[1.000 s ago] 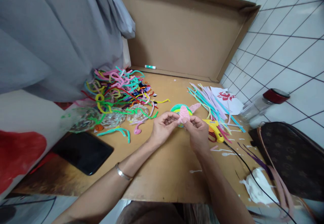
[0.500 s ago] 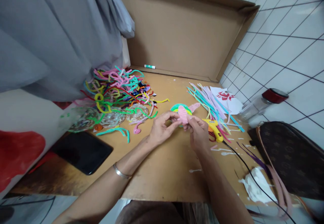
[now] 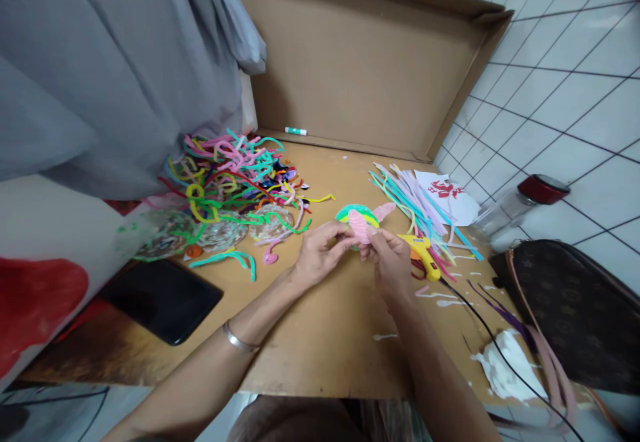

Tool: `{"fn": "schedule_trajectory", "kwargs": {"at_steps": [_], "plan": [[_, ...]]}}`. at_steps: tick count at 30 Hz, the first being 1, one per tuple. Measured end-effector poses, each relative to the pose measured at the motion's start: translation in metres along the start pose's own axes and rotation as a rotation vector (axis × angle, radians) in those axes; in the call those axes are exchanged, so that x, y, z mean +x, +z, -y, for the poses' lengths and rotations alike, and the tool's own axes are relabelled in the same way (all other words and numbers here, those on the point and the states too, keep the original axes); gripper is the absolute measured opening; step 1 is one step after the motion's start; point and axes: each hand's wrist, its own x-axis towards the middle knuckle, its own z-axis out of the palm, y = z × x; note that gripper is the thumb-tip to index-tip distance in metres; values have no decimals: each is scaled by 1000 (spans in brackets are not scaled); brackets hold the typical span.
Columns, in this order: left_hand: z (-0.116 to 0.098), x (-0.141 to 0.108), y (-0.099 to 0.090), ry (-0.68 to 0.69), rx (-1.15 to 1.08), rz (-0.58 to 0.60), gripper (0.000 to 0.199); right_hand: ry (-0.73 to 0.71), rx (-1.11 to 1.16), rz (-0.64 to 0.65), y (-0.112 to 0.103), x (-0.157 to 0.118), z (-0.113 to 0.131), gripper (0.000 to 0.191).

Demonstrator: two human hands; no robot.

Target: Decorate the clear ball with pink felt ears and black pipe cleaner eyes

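Between my two hands I hold a pink ridged petal-shaped piece [image 3: 359,224], apparently made of pipe cleaner, tilted a little to the left. My left hand [image 3: 323,249] pinches its left edge, and my right hand [image 3: 391,255] grips its lower right side between thumb and fingers. Right behind it lies a round green and yellow coil [image 3: 345,211], partly hidden by the pink piece and my fingers. A second pink piece [image 3: 385,211] rests beside the coil. Close to the right hand is a yellow hot glue gun [image 3: 426,257], its nozzle end covered by that hand.
A tangled pile of coloured pipe cleaners [image 3: 240,169] spreads at left, behind a black tablet or phone [image 3: 163,301]. Straight pipe cleaners [image 3: 425,199] lie at right, near a red-lidded bottle [image 3: 520,202] and a brown bag [image 3: 575,315]. A black cord [image 3: 493,339] crosses the right side.
The pink piece has tipped slightly to the left in my fingers. Both hands keep nearly the same place and grip.
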Motion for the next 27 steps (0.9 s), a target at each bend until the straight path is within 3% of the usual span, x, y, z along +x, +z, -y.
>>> {"fn": "schedule_trajectory", "kwargs": {"at_steps": [10, 19, 22, 27], "plan": [[-1, 2, 0, 36, -49, -6, 15, -34, -16, 10, 2, -2, 6, 29], [2, -1, 4, -20, -87, 15, 15, -99, -74, -26, 4, -3, 5, 25], [-2, -2, 7, -125, -164, -2, 17, -135, -66, -31, 3, -3, 2, 23], [-4, -1, 12, -439, -412, -51, 30, -164, -118, -34, 2, -5, 2, 20]]}}
